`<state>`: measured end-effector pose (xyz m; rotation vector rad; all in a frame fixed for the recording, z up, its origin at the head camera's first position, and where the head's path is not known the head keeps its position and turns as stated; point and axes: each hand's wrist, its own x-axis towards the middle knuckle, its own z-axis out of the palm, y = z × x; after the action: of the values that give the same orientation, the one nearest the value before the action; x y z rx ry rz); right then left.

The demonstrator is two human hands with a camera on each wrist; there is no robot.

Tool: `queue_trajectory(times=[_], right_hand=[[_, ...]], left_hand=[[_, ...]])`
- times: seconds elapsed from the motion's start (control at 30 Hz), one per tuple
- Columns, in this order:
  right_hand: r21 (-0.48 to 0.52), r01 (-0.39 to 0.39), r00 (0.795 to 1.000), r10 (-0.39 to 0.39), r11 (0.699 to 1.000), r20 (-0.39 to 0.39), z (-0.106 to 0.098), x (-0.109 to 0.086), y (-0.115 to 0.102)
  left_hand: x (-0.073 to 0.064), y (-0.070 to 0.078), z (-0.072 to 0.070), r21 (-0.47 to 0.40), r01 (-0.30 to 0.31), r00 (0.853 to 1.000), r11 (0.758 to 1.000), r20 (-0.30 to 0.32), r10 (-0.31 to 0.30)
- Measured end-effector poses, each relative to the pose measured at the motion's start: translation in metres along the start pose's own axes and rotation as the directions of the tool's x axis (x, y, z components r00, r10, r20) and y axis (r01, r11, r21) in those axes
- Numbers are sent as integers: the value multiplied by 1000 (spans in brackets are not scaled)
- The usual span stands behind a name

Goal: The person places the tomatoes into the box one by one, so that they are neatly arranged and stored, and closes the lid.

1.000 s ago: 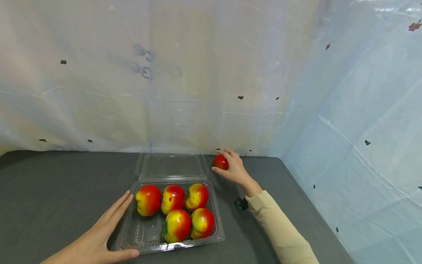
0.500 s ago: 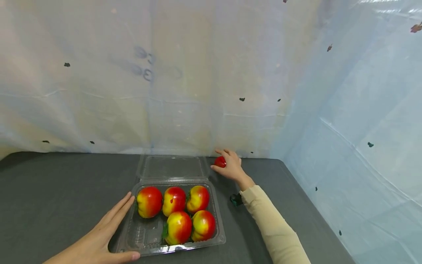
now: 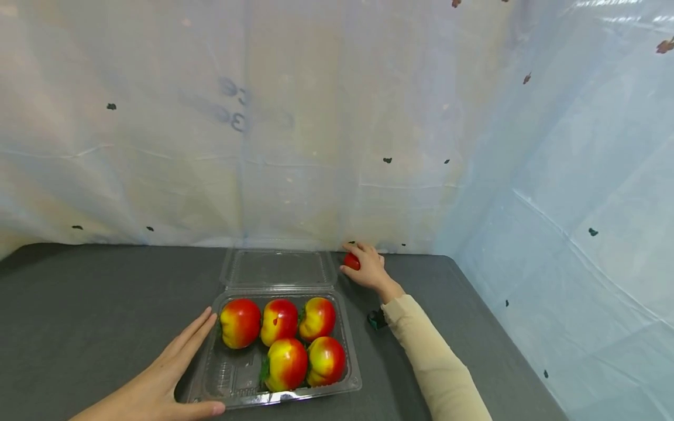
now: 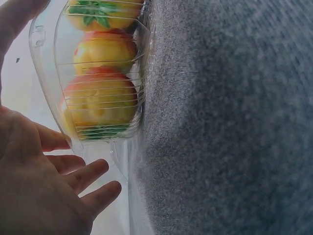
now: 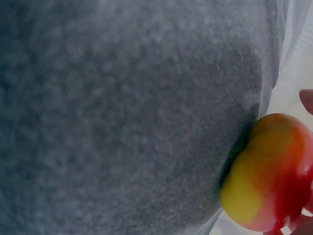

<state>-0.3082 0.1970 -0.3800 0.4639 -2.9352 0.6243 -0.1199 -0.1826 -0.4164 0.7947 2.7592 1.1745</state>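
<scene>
A clear plastic clamshell box (image 3: 226,374) stands with its lid (image 3: 279,268) folded back. Several glossy red-and-yellow fruits (image 3: 286,363) with green leafy caps sit in it, and its front left part holds none. My left hand (image 3: 158,374) lies spread along the box's left side, fingertips at the left wall and thumb at the front rim. At the back, right of the lid, my right hand (image 3: 370,270) curls round another red-and-yellow fruit (image 5: 266,176). That fruit is close on the table in the right wrist view; fingertips (image 5: 293,223) show at its lower side.
The dark grey table (image 3: 105,304) ends at a pale plastic sheet (image 3: 295,175) behind, with another sheet (image 3: 568,245) to the right. A small dark green object (image 3: 376,319) shows beside the right sleeve (image 3: 429,356).
My right hand has settled closer round the far fruit, covering more of it, and its forearm has shifted slightly left. My left hand and the box keep their places.
</scene>
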Motion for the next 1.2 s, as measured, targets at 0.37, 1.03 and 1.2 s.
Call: queue_trajectory(times=[0.37, 1.03, 1.2], right_hand=[[-17, 12, 995, -10, 1000, 102, -14, -7, 2], [60, -11, 1000, 10, 998, 14, -20, -22, 18], [82, 2, 1000, 0, 997, -20, -22, -27, 20]], left_hand=[[2, 1, 2, -5, -10, 1000, 1000, -1, 10], [4, -7, 2, 39, -21, 1000, 999, -8, 22], [6, -5, 1, 37, -10, 1000, 999, 3, 10]])
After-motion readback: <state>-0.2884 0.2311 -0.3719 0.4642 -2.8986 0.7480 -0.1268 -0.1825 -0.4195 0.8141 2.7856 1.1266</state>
